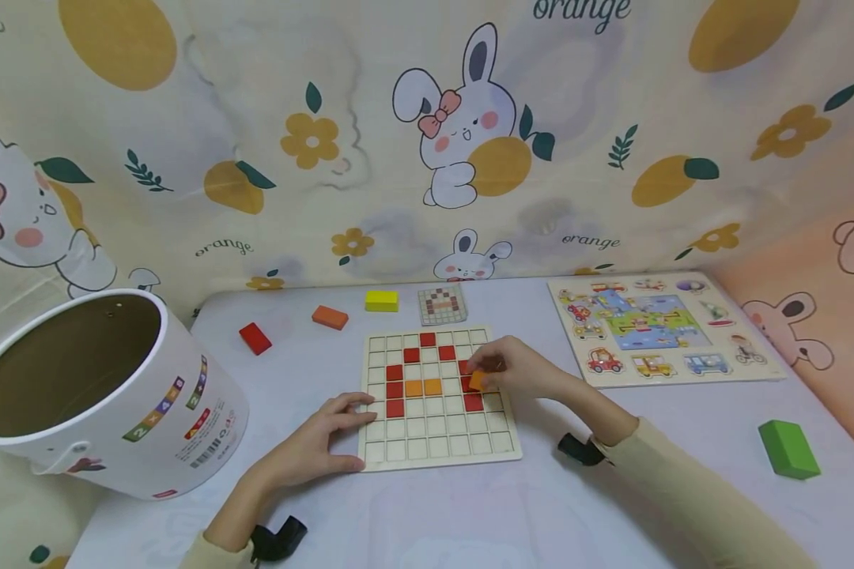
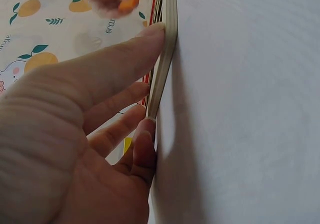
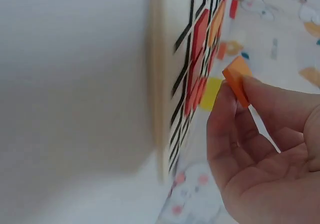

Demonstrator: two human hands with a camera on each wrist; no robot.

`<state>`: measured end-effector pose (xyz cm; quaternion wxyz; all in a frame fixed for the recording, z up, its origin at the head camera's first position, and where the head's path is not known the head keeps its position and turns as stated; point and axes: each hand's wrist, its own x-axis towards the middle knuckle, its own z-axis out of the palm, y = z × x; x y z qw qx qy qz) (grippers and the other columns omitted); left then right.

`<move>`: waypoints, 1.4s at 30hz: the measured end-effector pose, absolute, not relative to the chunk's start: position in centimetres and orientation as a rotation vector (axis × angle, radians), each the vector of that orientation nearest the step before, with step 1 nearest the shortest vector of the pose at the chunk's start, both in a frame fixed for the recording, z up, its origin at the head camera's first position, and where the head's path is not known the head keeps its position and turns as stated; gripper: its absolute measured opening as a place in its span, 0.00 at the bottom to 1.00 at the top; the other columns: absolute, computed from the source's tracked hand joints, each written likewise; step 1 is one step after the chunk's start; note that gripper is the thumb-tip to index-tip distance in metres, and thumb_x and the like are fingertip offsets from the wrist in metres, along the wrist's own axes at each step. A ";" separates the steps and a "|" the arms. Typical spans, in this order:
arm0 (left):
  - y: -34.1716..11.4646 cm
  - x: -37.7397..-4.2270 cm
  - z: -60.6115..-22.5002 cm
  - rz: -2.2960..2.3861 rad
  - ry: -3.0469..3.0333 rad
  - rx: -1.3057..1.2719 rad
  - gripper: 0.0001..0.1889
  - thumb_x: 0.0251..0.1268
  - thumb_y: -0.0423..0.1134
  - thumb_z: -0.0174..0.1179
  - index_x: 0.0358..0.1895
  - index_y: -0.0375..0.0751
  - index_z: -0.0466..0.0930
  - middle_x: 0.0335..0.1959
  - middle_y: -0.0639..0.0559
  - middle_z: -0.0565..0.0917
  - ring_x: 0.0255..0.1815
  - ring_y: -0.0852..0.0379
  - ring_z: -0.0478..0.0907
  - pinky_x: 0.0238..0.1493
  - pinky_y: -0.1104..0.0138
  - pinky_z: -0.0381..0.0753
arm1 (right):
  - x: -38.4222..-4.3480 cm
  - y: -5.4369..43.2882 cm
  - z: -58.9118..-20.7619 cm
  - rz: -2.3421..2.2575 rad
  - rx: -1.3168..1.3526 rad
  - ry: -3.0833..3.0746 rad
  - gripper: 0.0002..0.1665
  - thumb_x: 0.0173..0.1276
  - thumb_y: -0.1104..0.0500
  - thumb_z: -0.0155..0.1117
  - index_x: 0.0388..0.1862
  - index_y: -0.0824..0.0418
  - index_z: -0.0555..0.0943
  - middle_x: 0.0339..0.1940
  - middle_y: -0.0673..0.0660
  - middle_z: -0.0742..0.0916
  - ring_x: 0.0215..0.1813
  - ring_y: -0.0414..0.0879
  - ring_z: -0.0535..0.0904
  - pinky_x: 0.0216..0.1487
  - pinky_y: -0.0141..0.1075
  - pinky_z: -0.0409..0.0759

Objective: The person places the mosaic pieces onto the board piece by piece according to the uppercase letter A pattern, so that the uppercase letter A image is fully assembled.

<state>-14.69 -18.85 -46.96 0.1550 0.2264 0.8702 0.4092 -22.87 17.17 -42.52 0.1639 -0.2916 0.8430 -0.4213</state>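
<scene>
A wooden grid board [image 1: 434,449] lies on the white table, with several red tiles [image 1: 394,389] and two orange tiles [image 1: 423,387] set in its squares. Between thumb and fingers, my right hand [image 1: 515,367] pinches another orange tile [image 3: 237,78] above the right part of the board; the right wrist view shows it apart from the surface. My left hand [image 1: 320,438] rests at the board's left edge, fingers fairly straight and thumb touching the rim [image 2: 167,48]. Behind the board lies a small pattern card [image 1: 442,305] showing a similar grid picture.
A white bucket [image 1: 206,419] stands at the left. Toward the back lie a red block [image 1: 255,338], an orange block [image 1: 330,318] and a yellow block [image 1: 381,301]. On the right are a vehicle puzzle board [image 1: 655,367] and a green block [image 1: 788,449]. A patterned cloth hangs behind.
</scene>
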 end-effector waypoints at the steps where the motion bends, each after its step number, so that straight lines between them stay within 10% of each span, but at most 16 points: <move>1: -18.9 -14.7 -47.0 1.173 2.493 0.648 0.34 0.53 0.46 0.75 0.66 0.47 0.78 0.72 0.53 0.66 0.72 0.45 0.60 0.70 0.42 0.62 | -23.2 16.3 -42.6 -1.198 -0.843 2.393 0.11 0.63 0.74 0.64 0.44 0.68 0.85 0.41 0.56 0.87 0.40 0.46 0.78 0.44 0.35 0.80; 42: -19.0 -14.7 -46.9 1.163 2.489 0.662 0.34 0.54 0.47 0.74 0.67 0.47 0.77 0.73 0.54 0.65 0.73 0.44 0.59 0.70 0.42 0.62 | -22.0 13.3 -42.9 -0.772 -0.853 2.877 0.07 0.65 0.58 0.72 0.38 0.60 0.87 0.36 0.51 0.85 0.39 0.46 0.78 0.42 0.41 0.79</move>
